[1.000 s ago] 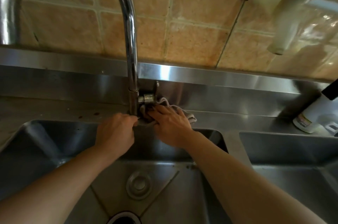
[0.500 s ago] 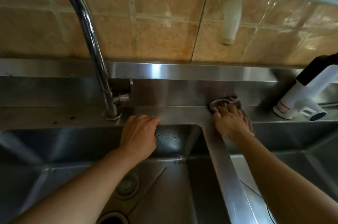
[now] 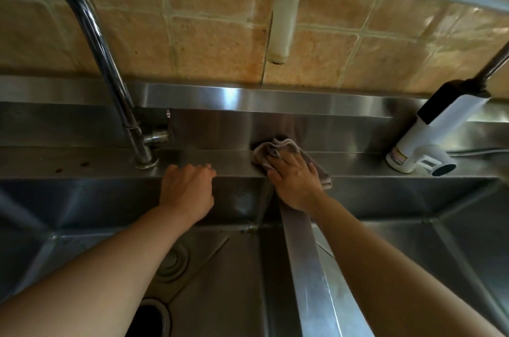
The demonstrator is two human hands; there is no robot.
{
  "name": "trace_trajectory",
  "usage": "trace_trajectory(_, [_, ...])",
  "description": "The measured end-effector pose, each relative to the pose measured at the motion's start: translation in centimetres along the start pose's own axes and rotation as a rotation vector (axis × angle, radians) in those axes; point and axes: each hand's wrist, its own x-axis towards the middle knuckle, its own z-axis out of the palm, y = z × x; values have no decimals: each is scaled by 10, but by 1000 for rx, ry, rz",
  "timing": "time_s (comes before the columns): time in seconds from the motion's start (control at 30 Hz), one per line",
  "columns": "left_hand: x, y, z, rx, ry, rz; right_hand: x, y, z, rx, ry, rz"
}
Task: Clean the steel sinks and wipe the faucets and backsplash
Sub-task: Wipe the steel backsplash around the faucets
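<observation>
My right hand [image 3: 296,181] presses a grey-brown cloth [image 3: 278,151] flat on the steel ledge, where the divider [image 3: 305,268] between the two sinks meets the low steel backsplash [image 3: 220,127]. The fingers lie fairly straight on top of the cloth. My left hand [image 3: 187,189] rests on the back rim of the left sink [image 3: 234,281], fingers bent over the ledge, holding nothing. The chrome gooseneck faucet [image 3: 110,69] stands to the left of that hand. The right sink [image 3: 427,240] lies beyond the divider.
A white electric faucet [image 3: 429,141] with a black top stands on the ledge at the right. A white pipe [image 3: 283,11] hangs down the tan tiled wall [image 3: 220,42] above the cloth. The left sink has a drain [image 3: 150,317] and a strainer cover [image 3: 172,262].
My right hand left the chrome faucet's base and carried the cloth right along the ledge to the divider. My left hand let go of the faucet and settled on the sink's back rim.
</observation>
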Motion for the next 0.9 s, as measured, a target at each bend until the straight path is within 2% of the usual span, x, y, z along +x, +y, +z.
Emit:
trace_trajectory(0.27, [-8,1,-3,1,-100,26,-114,-12,12,161,1,69])
trace_trajectory(0.4, [-11,3,-5,1,-105,60,-158,-21,23,338,178,151])
trace_trajectory(0.47, [-9,10,-4,-30,-118,124,-168,-25,35,279,287,150])
trace_trajectory(0.53, [-6,19,-2,-54,-170,183,-159,-31,35,167,325,179])
trace_trajectory(0.63, [-2,24,0,-59,-191,184,-120,-36,26,14,213,194])
trace_trajectory(0.8, [-1,21,9,10,-218,196,-54,-33,5,-7,26,260])
trace_trajectory(0.9, [1,23,9,12,-222,185,-56,-34,5,-44,-1,222])
